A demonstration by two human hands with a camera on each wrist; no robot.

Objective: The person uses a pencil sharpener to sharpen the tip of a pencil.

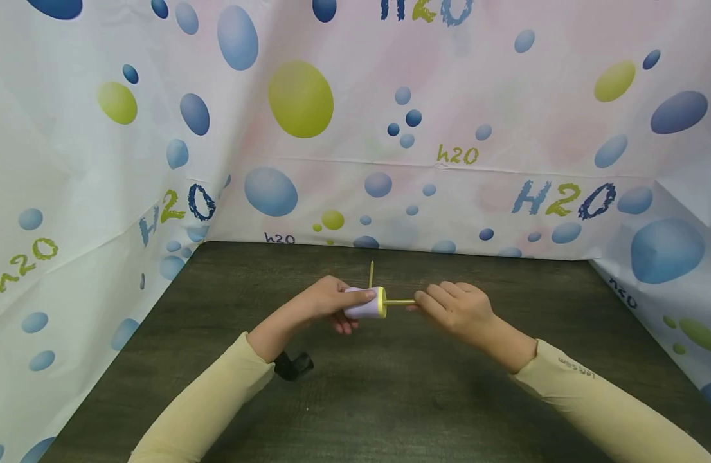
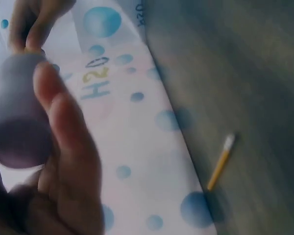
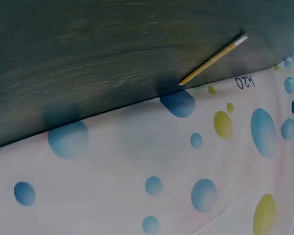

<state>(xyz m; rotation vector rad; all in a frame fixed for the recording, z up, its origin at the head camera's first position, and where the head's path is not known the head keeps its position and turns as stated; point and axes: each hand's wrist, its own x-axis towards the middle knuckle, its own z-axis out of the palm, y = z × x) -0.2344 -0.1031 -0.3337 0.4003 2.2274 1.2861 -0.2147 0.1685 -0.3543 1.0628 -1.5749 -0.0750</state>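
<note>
My left hand (image 1: 331, 299) grips a lilac cylindrical pencil sharpener (image 1: 360, 308) with a yellow rim, thumb along its top. From the right, my right hand (image 1: 456, 310) holds a yellow pencil (image 1: 399, 302), whose far end enters the sharpener's yellow end. The tip inside is hidden. In the left wrist view the sharpener (image 2: 20, 107) is seen from its closed end, fingers wrapped round its side. The right wrist view does not show the right hand. Behind the sharpener, a second yellow pencil (image 3: 213, 59) with a pale end lies on the table.
The dark wooden table (image 1: 355, 405) runs back to a white sheet (image 1: 355, 128) printed with blue and green bubbles, which stands round the back and sides. A black item (image 1: 294, 366) lies beside my left wrist.
</note>
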